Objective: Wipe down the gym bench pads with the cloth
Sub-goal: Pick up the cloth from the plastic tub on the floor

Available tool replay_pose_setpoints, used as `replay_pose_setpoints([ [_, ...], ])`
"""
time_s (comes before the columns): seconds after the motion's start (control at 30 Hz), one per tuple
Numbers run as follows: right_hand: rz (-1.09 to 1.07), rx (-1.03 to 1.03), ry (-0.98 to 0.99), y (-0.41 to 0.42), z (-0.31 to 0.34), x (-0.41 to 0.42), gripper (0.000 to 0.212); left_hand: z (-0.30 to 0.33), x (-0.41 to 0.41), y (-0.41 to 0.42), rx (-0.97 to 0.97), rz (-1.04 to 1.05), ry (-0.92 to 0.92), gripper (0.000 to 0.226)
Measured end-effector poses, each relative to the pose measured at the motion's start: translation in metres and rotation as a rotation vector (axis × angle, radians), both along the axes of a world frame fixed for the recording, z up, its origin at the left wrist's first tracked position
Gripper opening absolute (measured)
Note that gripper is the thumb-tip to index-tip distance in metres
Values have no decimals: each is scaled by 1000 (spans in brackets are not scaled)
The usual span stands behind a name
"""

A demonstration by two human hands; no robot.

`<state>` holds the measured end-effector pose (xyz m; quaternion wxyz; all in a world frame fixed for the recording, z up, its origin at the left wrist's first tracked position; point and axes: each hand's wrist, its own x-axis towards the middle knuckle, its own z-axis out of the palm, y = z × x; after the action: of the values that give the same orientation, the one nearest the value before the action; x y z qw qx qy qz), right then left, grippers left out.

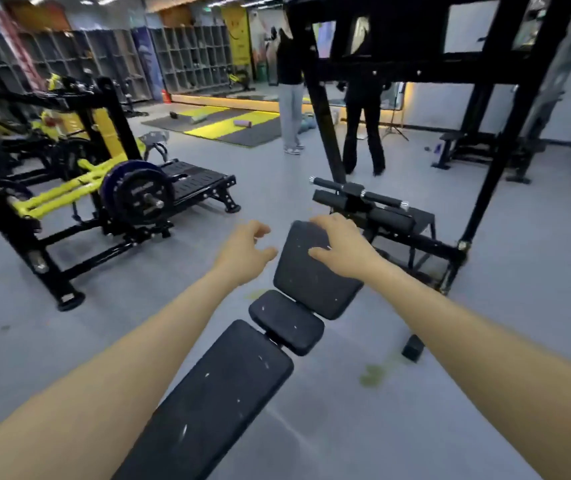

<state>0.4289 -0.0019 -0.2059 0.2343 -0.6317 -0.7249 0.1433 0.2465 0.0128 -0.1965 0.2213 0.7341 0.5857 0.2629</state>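
Black vinyl pads run in a line away from the person, long axis pointing from lower left up toward the right: the long back pad (207,403) nearest, a small middle pad (285,322), then the far seat pad (311,271) by the foam leg rollers (360,206).

Going left to right: the left hand (246,249) hovers just off the seat pad's left edge, fingers loosely curled and holding nothing. The right hand (341,245) lies on the far right part of that same pad, fingers draped over its top edge, so it is the nearer one to the work.

No cloth shows in either hand or anywhere on the bench, so wiping does not look begun; pale specks dot all three pads.

Grey rubber floor (484,341) lies all round, with a green smudge (374,374) to the bench's right, a yellow plate-loaded machine (79,188) at left, and two people standing (363,133) beyond the black rack (415,71).
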Motion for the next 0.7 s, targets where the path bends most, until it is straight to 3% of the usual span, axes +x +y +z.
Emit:
replay_pose_setpoints([
  [0.33,-405,-152,-41,-111,-74,258,58,-71,276,-50,-105,-422,91,41],
  [0.53,-565,-292,-61,-164,-117,421,58,-131,457,-83,-256,-532,91,41],
  [0.7,-668,-381,-45,-182,-146,527,56,-171,559,-87,-369,-602,104,40],
])
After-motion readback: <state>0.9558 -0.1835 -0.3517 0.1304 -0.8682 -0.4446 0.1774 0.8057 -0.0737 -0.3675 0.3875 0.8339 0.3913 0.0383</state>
